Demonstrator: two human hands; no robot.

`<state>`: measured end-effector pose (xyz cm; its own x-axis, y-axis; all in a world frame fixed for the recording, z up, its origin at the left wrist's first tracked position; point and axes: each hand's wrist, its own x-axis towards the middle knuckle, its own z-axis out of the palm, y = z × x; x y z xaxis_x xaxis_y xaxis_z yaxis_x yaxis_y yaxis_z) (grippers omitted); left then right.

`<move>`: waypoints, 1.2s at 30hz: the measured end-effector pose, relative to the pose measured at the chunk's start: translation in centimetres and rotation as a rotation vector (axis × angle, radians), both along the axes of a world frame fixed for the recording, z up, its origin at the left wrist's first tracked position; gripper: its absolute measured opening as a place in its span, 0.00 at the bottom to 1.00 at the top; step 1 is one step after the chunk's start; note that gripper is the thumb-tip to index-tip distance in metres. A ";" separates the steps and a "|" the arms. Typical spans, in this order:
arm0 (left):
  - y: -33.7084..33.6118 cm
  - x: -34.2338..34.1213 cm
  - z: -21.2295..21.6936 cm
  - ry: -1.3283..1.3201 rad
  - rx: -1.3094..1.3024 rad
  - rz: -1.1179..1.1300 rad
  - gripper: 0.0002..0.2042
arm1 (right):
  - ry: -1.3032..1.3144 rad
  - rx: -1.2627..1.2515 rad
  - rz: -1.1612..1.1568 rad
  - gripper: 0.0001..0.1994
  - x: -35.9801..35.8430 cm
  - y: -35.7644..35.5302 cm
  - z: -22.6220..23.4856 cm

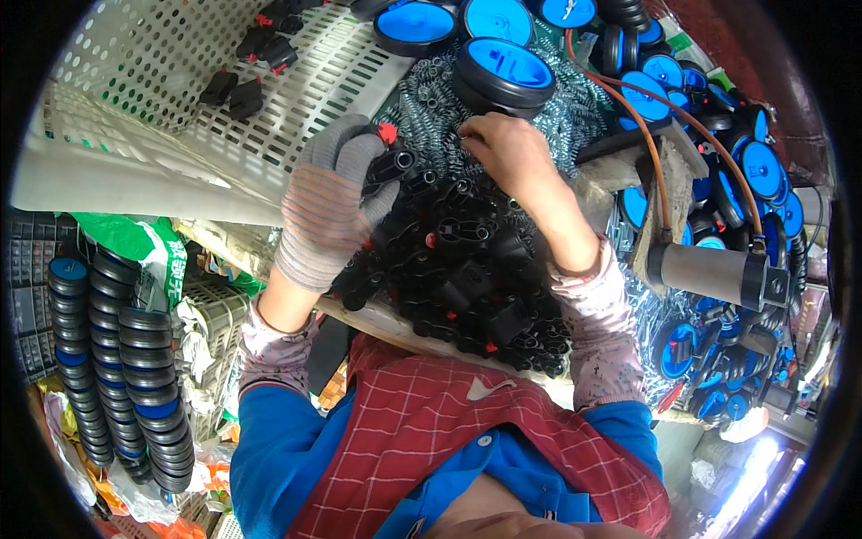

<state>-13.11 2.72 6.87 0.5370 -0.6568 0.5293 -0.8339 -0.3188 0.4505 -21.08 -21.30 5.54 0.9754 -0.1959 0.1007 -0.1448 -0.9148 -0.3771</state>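
Observation:
My left hand, in a grey knit glove, grips a black plastic part with a red tip just above a heap of similar black parts. Bare, my right hand reaches into a pile of small metal springs, fingers pinched down among them; what it pinches is hidden. Both hands work over the cluttered bench in front of my red checked apron.
A white perforated crate at the upper left holds a few finished black parts. Blue and black wheels lie beyond the springs and fill the right side. A grey cylinder tool with orange hose sits right. Stacked wheels stand lower left.

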 end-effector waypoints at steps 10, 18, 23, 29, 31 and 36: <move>-0.9 0.9 0.8 0.009 0.002 -0.104 0.22 | 0.180 0.298 0.062 0.12 0.2 -1.2 -0.6; -7.0 2.3 0.0 0.174 0.212 -0.288 0.26 | -0.356 0.371 -0.140 0.11 -2.4 -1.0 1.4; -8.9 3.0 -3.3 0.196 0.199 -0.390 0.34 | -0.422 0.601 -0.198 0.11 -2.8 -1.4 0.9; -8.3 3.0 -3.2 0.270 0.148 -0.391 0.35 | -0.408 0.539 -0.127 0.12 -1.8 -1.4 0.2; -7.9 3.4 -2.5 0.326 0.179 -0.423 0.29 | -0.404 0.508 -0.154 0.12 -1.9 -1.3 0.2; -7.5 4.5 -2.7 0.218 0.259 -0.361 0.18 | -0.340 0.472 -0.175 0.11 -2.5 -1.4 0.1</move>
<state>-8.63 -4.77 4.20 0.3313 -0.9163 0.2251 -0.8070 -0.1515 0.5708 -23.55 -22.70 5.61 0.8528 -0.4504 0.2644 -0.0782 -0.6108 -0.7879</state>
